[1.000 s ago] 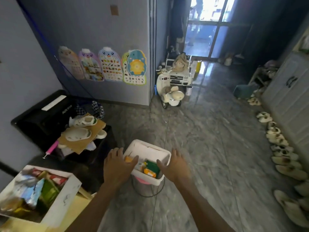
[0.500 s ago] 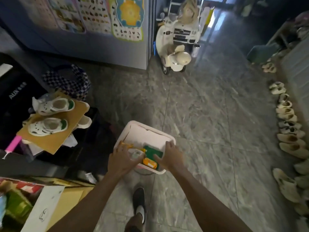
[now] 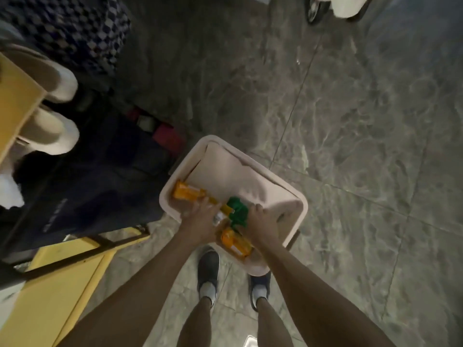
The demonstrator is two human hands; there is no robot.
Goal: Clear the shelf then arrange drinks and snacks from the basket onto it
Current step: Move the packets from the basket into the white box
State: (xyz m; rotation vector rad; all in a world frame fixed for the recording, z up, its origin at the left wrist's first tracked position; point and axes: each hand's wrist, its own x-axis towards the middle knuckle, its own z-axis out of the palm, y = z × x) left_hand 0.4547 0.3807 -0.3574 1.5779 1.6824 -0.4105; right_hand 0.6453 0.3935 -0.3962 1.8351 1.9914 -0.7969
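The pale basket (image 3: 253, 159) is sitting in the middle of the view, over the grey marble floor (image 3: 363, 146); what is carrying it is hidden beneath it. Both hands are reaching down into its near end. The left hand (image 3: 200, 221) is bending its fingers onto a long orange packet (image 3: 186, 192) that is lying along the basket's left wall. Whether it is gripping the packet cannot be told. The right hand (image 3: 263, 222) is curling its fingers down just right of a green packet (image 3: 238, 211) and is covering part of a second orange packet (image 3: 235, 244) at the near rim. Its grasp cannot be told either.

A dark case (image 3: 100, 179) is crowding the basket's left side, almost touching its rim, with a red thing (image 3: 167, 137) showing at its far right corner. Nearer on the left, a yellow board (image 3: 57, 284) is slanting out from under the case. At the far left, a sheet of yellow cardboard (image 3: 15, 101) is lying over two pale shoes (image 3: 57, 82), whose toes are poking out from under its right edge. A chequered bag (image 3: 75, 28) is lying beyond them. At the far edge, a toy scooter (image 3: 348, 6) is standing well apart from the basket, cut off by the frame. The person's feet in dark shoes (image 3: 208, 269) are standing on the floor just near of the basket, the right one partly under it.
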